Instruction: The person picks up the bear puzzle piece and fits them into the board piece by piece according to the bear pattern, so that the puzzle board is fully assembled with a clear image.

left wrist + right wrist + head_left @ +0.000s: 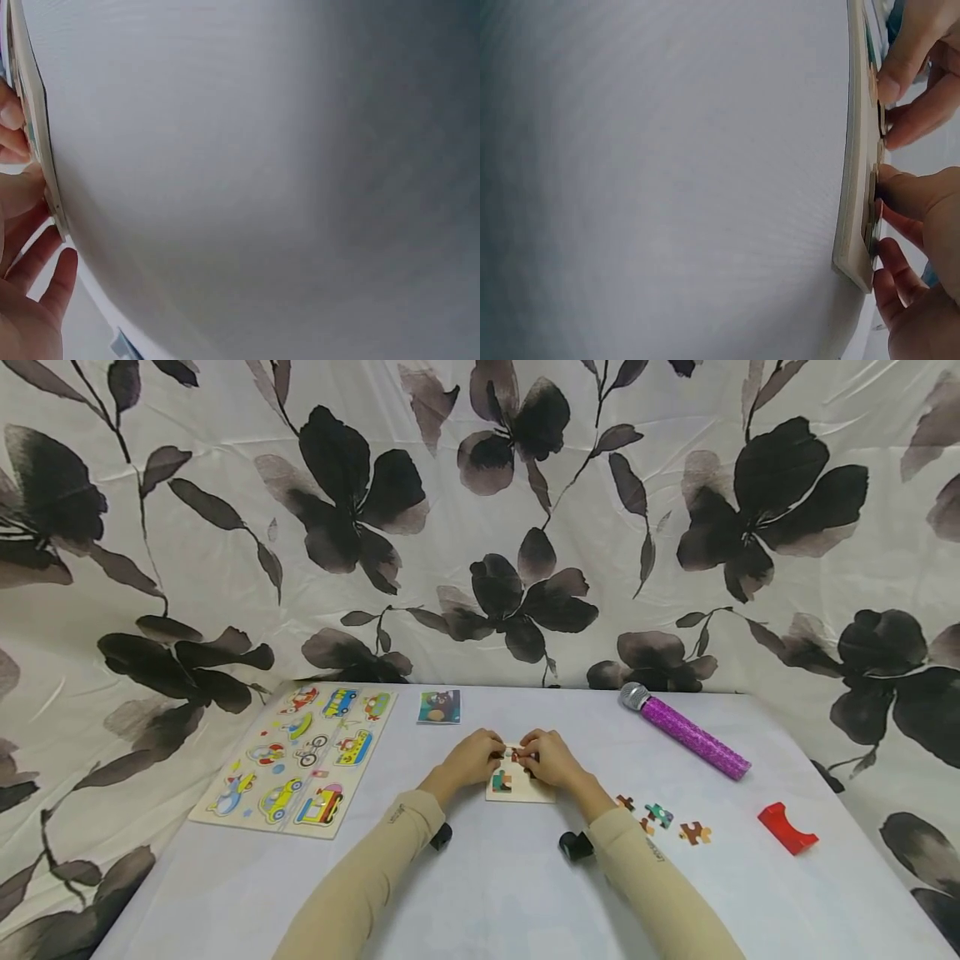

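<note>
A small wooden puzzle board (522,791) lies on the table, with a few pieces in it, one of them a green-and-brown piece (502,782) at its near left. At the board's upper left, my left hand (472,758) has thumb and fingertips bent around a puzzle piece, mostly hidden by the fingers. From the other side, my right hand (553,760) pinches a dark puzzle piece over the board's face. In the right wrist view, fingertips of both hands meet the board (847,217) close together. Loose jigsaw pieces (696,833) lie beside my right forearm.
At left lies a large vehicle puzzle board (255,785). A small picture card (439,707) sits at the back. Off to the right are a glittery purple microphone (693,735) and a red curved block (787,829). A floral cloth (450,527) hangs behind the table.
</note>
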Demonstrator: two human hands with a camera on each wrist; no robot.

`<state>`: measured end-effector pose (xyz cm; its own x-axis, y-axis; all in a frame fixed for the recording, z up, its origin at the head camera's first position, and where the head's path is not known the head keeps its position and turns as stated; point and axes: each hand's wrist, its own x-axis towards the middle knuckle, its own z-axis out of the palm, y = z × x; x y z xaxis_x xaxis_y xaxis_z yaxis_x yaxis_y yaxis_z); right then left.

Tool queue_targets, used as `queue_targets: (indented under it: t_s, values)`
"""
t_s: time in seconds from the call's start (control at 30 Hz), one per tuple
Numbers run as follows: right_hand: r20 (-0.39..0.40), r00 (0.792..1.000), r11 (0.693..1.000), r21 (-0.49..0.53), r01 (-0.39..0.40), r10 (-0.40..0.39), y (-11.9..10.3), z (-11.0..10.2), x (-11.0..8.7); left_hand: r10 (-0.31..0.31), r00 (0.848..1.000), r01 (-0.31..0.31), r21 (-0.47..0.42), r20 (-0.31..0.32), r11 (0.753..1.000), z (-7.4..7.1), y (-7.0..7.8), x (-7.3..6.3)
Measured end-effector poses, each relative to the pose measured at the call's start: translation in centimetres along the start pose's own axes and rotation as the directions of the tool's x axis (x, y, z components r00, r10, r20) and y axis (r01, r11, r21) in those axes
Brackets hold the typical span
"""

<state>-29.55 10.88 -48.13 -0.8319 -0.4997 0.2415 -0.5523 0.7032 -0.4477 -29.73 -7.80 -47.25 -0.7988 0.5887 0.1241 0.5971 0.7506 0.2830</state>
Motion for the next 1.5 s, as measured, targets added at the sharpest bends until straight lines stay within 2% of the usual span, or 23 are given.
queue_targets:
  t_s: [0.2, 0.37, 0.47, 0.63, 0.83, 1.0, 1.03, 1.1, 1.23, 1.27, 1.33, 1.5]
  values:
    - [-0.008, 1.000, 1.000, 0.007, -0.005, 0.005, -0.1, -0.2, -0.1, -0.034, 0.999, 0.034, -0.047, -0.003, 0.998, 0.2, 0.2, 0.5]
    - [-0.009, 1.000, 1.000, 0.005, 0.009, -0.009, 0.1, -0.2, -0.1, -0.096, 0.995, 0.088, -0.179, -0.035, 0.980, 0.3, -0.1, 0.7]
    - [-0.011, 1.000, 1.000, 0.003, 0.012, -0.012, 0.2, -0.2, 0.0, -0.102, 0.992, 0.082, -0.232, -0.077, 0.969, 0.3, -0.3, 0.7]
    - [-0.020, 1.000, 1.000, 0.004, 0.009, -0.009, 0.3, -0.3, 0.1, -0.092, 0.990, 0.067, -0.220, -0.107, 0.973, 0.3, -0.3, 0.7]
    - [-0.016, 1.000, 1.000, 0.005, 0.019, -0.019, 0.4, -0.2, 0.1, -0.129, 0.987, 0.103, -0.250, -0.091, 0.963, 0.4, -0.4, 0.6]
    - [-0.025, 0.999, 1.000, 0.014, 0.023, -0.022, 0.3, -0.1, 0.0, -0.108, 0.988, 0.062, -0.353, -0.113, 0.933, 0.5, -1.1, 0.5]
    - [-0.030, 0.999, 1.000, 0.015, 0.027, -0.026, 0.3, -0.1, 0.0, -0.079, 0.987, 0.020, -0.375, -0.141, 0.927, 1.2, -2.1, 0.8]
    - [-0.030, 0.999, 0.999, 0.014, 0.034, -0.033, 0.3, -0.1, 0.0, -0.074, 0.986, 0.006, -0.403, -0.152, 0.915, 1.4, -2.3, 0.7]
    - [-0.026, 0.999, 0.999, 0.016, 0.046, -0.046, 0.2, 0.0, -0.1, -0.025, 0.982, -0.048, -0.371, -0.189, 0.927, 1.6, -2.0, 0.8]
    - [-0.026, 0.998, 0.999, 0.013, 0.052, -0.051, 0.2, 0.0, -0.2, -0.037, 0.985, -0.024, -0.355, -0.166, 0.935, 0.9, -1.0, 0.5]
    - [-0.033, 0.997, 0.998, 0.015, 0.063, -0.063, 0.2, 0.1, -0.2, -0.026, 0.989, -0.020, -0.303, -0.146, 0.953, 0.9, -0.5, 0.6]
    - [-0.030, 0.998, 0.998, 0.016, 0.059, -0.058, 0.2, 0.2, -0.1, -0.051, 0.997, 0.040, -0.185, -0.056, 0.982, 0.7, 0.3, 1.0]
